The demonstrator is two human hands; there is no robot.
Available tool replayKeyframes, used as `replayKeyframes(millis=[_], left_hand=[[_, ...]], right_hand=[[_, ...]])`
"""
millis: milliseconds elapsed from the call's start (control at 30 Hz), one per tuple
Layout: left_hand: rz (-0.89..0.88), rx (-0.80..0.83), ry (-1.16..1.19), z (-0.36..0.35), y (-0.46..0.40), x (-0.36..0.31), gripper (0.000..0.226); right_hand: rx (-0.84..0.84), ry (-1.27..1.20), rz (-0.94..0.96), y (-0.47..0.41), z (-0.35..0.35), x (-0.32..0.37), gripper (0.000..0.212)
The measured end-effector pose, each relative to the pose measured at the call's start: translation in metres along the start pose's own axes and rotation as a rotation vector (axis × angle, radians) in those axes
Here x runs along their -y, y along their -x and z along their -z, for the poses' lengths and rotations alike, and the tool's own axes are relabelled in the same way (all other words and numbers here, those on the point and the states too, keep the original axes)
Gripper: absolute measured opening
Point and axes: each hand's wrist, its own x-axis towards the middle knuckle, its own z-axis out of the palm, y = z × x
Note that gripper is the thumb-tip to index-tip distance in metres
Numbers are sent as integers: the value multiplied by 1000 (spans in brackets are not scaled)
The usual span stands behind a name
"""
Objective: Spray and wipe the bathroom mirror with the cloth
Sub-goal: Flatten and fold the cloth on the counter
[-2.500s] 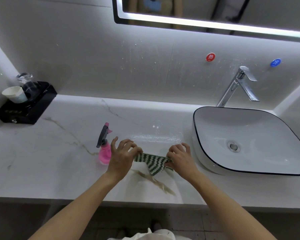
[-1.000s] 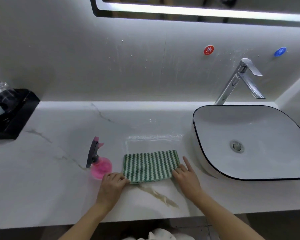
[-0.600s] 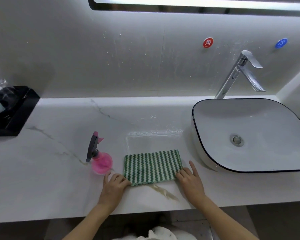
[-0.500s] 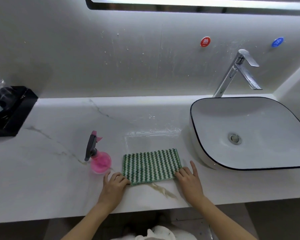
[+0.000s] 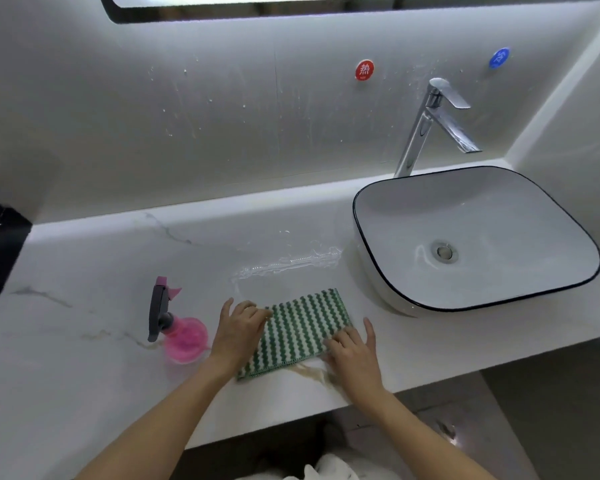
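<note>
The green-and-white striped cloth (image 5: 302, 327) lies spread flat on the white marble counter (image 5: 84, 358), near its front edge. My left hand (image 5: 238, 332) rests on the cloth's left side, with its fingers on the far left corner and the thumb spread away. Over the near right corner my right hand (image 5: 352, 355) presses down with its fingers on the fabric. A pink spray bottle (image 5: 184, 337) with a grey trigger stands just left of my left hand, untouched. Only the lit lower edge of the mirror (image 5: 291, 8) shows at the top.
A white basin (image 5: 499, 209) with a black rim sits right of the cloth, a chrome faucet (image 5: 426, 126) behind it. A streak of water (image 5: 291, 263) lies on the counter beyond the cloth. A black tray (image 5: 0, 251) stands at the far left.
The bunched cloth was spread flat on the counter. Since half a second ago my left hand slid from the near left corner up to the far left corner. The right hand stayed put.
</note>
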Motion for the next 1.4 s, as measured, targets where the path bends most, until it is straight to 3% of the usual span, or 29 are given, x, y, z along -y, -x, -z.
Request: replayKeyframes(millis=[100,433,533,667,1067,1400], left_hand=[[-44,48,-5,0,-19,-3,37],[-263,30,38,-26,-19,-31,25],[-286,-18,29,-37,-1,-29,7],[-245,-28,38,-40,21,-12,24],[-43,61,-25,-28,74,21,24],[116,181,-65,-12,89,15,35]], right_hand=[[3,-8,-42,5,-5,10,29],[-5,28,-155,8,-4,-12,46],[-48,59,-165,5,-5,-25,41],[-77,71,-121,1,-6,-37,39],[-35,103,52,-5,-8,-59,47],[-143,51,43,-6,-3,-52,39]])
